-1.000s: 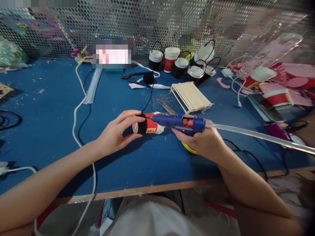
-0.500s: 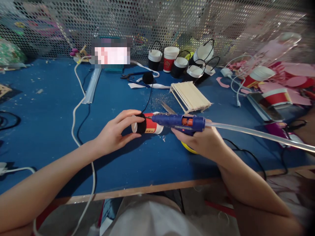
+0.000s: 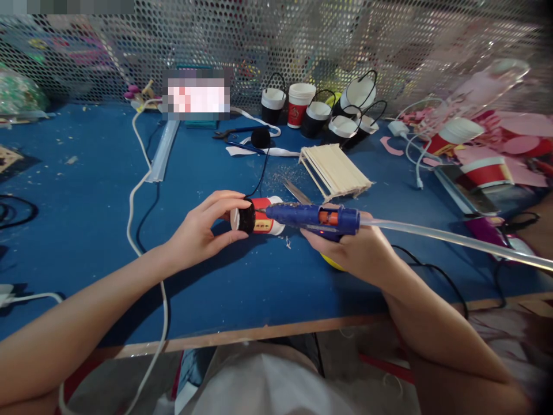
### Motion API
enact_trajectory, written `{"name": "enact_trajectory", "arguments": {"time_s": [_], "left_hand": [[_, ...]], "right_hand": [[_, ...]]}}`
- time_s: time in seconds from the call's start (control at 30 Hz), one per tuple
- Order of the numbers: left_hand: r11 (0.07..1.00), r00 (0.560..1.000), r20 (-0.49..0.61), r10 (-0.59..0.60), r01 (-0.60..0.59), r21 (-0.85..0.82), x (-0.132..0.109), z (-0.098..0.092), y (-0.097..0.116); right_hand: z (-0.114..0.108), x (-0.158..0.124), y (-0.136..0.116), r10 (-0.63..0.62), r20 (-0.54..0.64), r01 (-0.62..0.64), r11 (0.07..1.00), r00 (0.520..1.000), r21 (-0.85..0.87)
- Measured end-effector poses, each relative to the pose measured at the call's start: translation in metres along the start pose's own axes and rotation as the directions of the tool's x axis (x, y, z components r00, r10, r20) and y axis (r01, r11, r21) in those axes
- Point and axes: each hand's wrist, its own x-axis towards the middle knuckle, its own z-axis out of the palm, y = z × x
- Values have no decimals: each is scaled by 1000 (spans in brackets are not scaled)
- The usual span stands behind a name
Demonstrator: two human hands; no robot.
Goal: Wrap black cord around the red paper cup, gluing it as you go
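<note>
My left hand (image 3: 203,230) grips a red and white paper cup (image 3: 261,221) lying on its side, its fingers curled around the end wound with black yarn (image 3: 247,218). A strand of that yarn runs back to a black yarn ball (image 3: 260,137). My right hand (image 3: 352,249) is closed on a blue hot glue gun (image 3: 315,217), whose nozzle touches the cup's side. A long clear glue stick (image 3: 453,242) sticks out of the gun's rear to the right.
On the blue table (image 3: 86,219), a stack of wooden sticks (image 3: 334,168) and scissors (image 3: 296,192) lie behind the cup. Several black-wrapped cups with handles (image 3: 319,115) stand by the mesh wall. Red cups (image 3: 488,170), pink paper and cables lie right. A white cable (image 3: 138,190) runs left.
My left hand has turned the cup slightly, bringing its black-wound end more toward me. The glue gun stays against the cup.
</note>
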Motion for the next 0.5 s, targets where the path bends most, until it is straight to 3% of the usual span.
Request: {"name": "enact_trajectory", "arguments": {"time_s": [0.37,0.5], "left_hand": [[934,968,8,-250,243,-261,1,2,2],[893,940,28,-341,333,-304,1,2,4]], "right_hand": [[4,-3,-1,-4,-98,4,1000,995,3],[3,-3,0,-42,-60,42,999,997,1]]}}
